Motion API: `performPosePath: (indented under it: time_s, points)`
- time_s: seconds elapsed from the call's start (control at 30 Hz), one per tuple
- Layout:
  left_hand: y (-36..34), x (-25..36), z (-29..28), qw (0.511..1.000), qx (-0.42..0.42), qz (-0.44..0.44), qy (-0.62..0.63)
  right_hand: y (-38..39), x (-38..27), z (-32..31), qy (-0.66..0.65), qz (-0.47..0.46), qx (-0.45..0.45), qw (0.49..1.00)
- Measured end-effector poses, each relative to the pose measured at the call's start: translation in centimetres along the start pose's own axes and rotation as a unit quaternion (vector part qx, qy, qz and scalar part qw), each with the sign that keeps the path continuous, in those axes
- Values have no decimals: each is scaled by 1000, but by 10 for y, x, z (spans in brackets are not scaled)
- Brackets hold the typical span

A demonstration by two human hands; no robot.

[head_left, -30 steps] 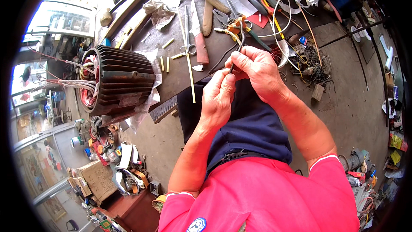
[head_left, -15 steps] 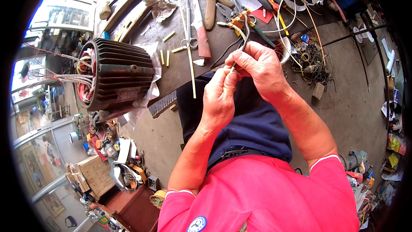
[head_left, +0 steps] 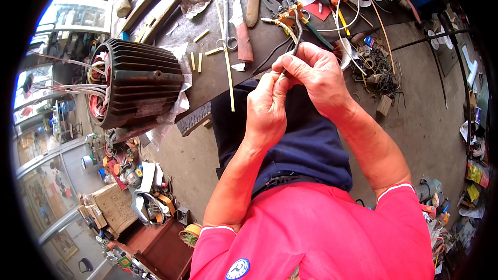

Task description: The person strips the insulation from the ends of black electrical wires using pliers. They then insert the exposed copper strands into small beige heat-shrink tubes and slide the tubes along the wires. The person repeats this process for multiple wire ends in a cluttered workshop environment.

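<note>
Close together in front of my lap, both my hands pinch a dark cable (head_left: pixel 299 33). My left hand (head_left: pixel 266 109) is closed, thumb against fingers, on its near end. Just right of it, my right hand (head_left: pixel 317 80) is closed round the cable a little higher up. The tip between the fingers is mostly hidden. The cable's far end runs to an orange-brown part (head_left: pixel 289 18) with several leads, lying at the bench edge. Pliers (head_left: pixel 271 5) lie beside that part. Left of my hands are a red-handled knife (head_left: pixel 241 36) and scissors (head_left: pixel 226 31).
A finned motor housing (head_left: pixel 145 80) with wires sticking out sits at the bench's left. A long pale strip (head_left: pixel 229 72) overhangs the bench edge. Hammers, crumpled paper (head_left: pixel 191 0) and a white wire loop (head_left: pixel 340 15) lie farther back. A wire tangle (head_left: pixel 381 72) is on the floor at right.
The view has shifted slightly, so the bench things sit a little higher and farther left. My hands keep hold of the cable, nearly in the same pose.
</note>
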State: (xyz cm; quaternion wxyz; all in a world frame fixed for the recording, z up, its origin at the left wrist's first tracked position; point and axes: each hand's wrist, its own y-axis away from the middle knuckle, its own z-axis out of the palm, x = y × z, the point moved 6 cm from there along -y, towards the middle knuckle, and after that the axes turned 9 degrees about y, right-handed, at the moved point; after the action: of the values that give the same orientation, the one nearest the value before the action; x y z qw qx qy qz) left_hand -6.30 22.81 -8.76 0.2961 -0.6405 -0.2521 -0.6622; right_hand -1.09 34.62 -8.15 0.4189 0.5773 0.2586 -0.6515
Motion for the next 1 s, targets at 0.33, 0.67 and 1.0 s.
performPosePath:
  time_s: [0.33,0.67,1.0]
  points:
    - [1,-4,-11,928,161,-79,327,-4,-4,-5,-191,-2,32,981]
    - [-5,-9,-3,865,189,-70,460,-1,10,8,-260,-30,66,963]
    - [-9,-6,-5,850,193,-47,487,0,9,21,-293,-50,79,951]
